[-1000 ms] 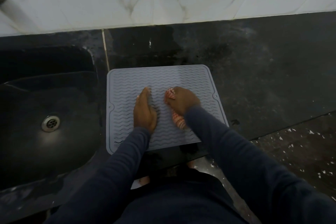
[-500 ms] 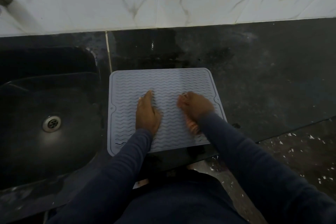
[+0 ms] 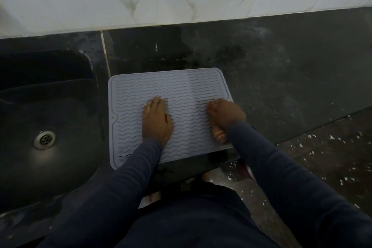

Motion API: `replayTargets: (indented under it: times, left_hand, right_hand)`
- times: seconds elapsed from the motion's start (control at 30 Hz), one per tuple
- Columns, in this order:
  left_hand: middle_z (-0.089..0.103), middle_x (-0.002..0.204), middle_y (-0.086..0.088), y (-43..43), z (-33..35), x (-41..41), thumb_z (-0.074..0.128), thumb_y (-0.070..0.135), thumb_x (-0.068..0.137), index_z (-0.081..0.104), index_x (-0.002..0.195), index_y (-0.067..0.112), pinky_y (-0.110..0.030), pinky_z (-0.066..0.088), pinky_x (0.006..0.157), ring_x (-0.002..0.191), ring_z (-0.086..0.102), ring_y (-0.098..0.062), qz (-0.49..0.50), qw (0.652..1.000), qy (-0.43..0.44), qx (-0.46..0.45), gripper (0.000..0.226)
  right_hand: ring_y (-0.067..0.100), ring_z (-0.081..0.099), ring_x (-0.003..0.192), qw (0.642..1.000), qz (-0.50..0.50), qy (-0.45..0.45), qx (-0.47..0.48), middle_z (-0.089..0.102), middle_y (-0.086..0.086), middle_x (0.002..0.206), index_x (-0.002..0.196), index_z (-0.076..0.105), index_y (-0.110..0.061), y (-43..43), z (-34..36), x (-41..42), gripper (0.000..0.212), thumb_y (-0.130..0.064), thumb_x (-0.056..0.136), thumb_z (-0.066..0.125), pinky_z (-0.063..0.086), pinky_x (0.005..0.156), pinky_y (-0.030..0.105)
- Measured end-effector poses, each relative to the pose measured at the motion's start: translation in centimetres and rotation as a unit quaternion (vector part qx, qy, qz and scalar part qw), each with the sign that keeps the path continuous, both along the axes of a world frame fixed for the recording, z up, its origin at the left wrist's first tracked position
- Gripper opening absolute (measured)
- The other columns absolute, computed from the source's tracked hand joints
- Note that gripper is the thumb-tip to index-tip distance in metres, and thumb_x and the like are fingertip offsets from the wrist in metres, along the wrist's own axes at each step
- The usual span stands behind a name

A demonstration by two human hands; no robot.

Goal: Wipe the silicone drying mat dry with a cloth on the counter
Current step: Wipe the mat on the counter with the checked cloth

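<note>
left hand point(image 3: 156, 122) flat on mat point(image 3: 181, 82) | right hand point(image 3: 225, 113) grips cloth point(image 3: 218, 134) at mat's right edge

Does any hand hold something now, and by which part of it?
The right hand grips the cloth, bunched under its palm; only a pinkish end shows by the wrist. The left hand holds nothing and rests flat on the silicone drying mat.

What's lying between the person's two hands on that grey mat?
Nothing but the mat itself: the head view shows only its bare wavy ridges between the left hand and the right hand, which grips the cloth.
</note>
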State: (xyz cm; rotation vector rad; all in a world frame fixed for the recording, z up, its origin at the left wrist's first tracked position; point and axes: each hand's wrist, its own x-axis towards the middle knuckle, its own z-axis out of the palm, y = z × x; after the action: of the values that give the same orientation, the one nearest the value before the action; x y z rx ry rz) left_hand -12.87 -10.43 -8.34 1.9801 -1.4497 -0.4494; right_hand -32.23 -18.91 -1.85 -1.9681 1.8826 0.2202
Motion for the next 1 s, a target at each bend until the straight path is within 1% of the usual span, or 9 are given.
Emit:
replayTargets:
  times: [0.13,0.27,0.33,0.4,0.53,0.63,0.77,0.87,1.0]
  left_hand:
    - [0.047,0.142,-0.019,0.0,-0.1,0.0,0.034,0.019,0.086,0.051,0.134,0.001,-0.043,0.018,0.118,0.133,0.039,-0.035,0.003,1.000,-0.008,0.005,0.054]
    - [0.044,0.145,-0.016,0.0,0.5,0.0,0.029,0.023,0.088,0.047,0.138,0.003,-0.039,0.017,0.119,0.137,0.034,-0.031,0.010,1.000,0.002,0.017,0.057]
    - [0.043,0.146,-0.017,0.1,0.7,-0.1,0.028,0.026,0.087,0.045,0.139,0.002,-0.039,0.016,0.119,0.138,0.034,-0.032,0.008,1.000,0.000,0.027,0.059]
    - [0.043,0.146,-0.018,0.1,0.6,-0.1,0.021,0.032,0.085,0.044,0.140,0.002,-0.039,0.016,0.119,0.138,0.034,-0.033,0.005,0.999,-0.023,0.033,0.067]
    - [0.041,0.148,-0.017,0.2,0.3,-0.2,0.015,0.036,0.082,0.041,0.142,0.003,-0.040,0.015,0.119,0.139,0.032,-0.032,0.009,0.998,-0.047,0.046,0.074]
    - [0.041,0.148,-0.018,0.1,0.4,-0.3,0.023,0.029,0.085,0.041,0.142,0.002,-0.041,0.015,0.120,0.139,0.032,-0.032,0.011,0.998,-0.039,0.039,0.066]
    - [0.043,0.146,-0.018,0.0,0.7,-0.4,0.037,0.018,0.090,0.039,0.143,0.003,-0.039,0.016,0.119,0.138,0.033,-0.032,0.042,0.999,-0.003,0.028,0.055]
    - [0.049,0.140,-0.016,-0.4,0.6,-0.2,0.048,0.018,0.091,0.043,0.140,0.005,-0.042,0.023,0.117,0.132,0.040,-0.033,0.047,0.998,0.009,0.033,0.051]
    - [0.052,0.137,-0.017,-0.5,0.6,-0.1,0.039,0.027,0.090,0.050,0.134,0.004,-0.042,0.023,0.117,0.131,0.042,-0.035,0.028,0.998,-0.037,0.046,0.051]
  right_hand:
    - [0.034,0.062,0.106,0.996,-0.070,0.056,-0.019,0.064,0.012,0.119,0.120,0.061,-0.014,-2.1,0.8,-3.7,0.047,-0.048,0.095,0.040,0.048,0.089,0.041]
    - [0.026,0.061,0.096,0.995,0.036,-0.089,0.003,0.064,0.008,0.104,0.107,0.062,-0.015,2.0,1.1,4.1,0.040,-0.046,0.099,0.037,0.047,0.086,0.039]
    - [0.027,0.060,0.099,0.989,0.097,-0.110,0.022,0.064,0.008,0.108,0.109,0.059,-0.017,5.3,0.5,7.3,0.039,-0.049,0.097,0.040,0.047,0.088,0.040]
    - [0.028,0.060,0.103,0.990,0.095,-0.107,0.012,0.064,0.007,0.111,0.113,0.058,-0.019,5.7,0.5,6.5,0.041,-0.053,0.095,0.044,0.046,0.087,0.038]
    - [0.029,0.061,0.107,0.999,-0.012,-0.033,0.021,0.065,0.006,0.116,0.119,0.062,-0.020,0.9,2.0,-1.4,0.047,-0.056,0.089,0.054,0.044,0.088,0.035]
    - [0.033,0.062,0.104,0.998,-0.037,0.045,0.012,0.066,0.013,0.115,0.117,0.063,-0.013,-1.2,3.0,-3.9,0.047,-0.051,0.091,0.051,0.046,0.082,0.036]
    - [0.024,0.062,0.093,0.995,0.057,-0.080,-0.019,0.063,0.003,0.094,0.104,0.063,-0.015,-1.5,3.4,2.6,0.036,-0.048,0.090,0.055,0.042,0.075,0.031]
    - [0.028,0.059,0.110,0.988,0.126,-0.094,-0.003,0.063,0.007,0.118,0.121,0.058,-0.016,-0.4,1.6,9.9,0.038,-0.043,0.095,0.049,0.047,0.091,0.039]
    - [0.027,0.059,0.105,0.989,0.118,-0.093,0.012,0.063,0.007,0.117,0.116,0.058,-0.018,-0.5,0.3,10.9,0.033,-0.041,0.096,0.045,0.044,0.088,0.039]
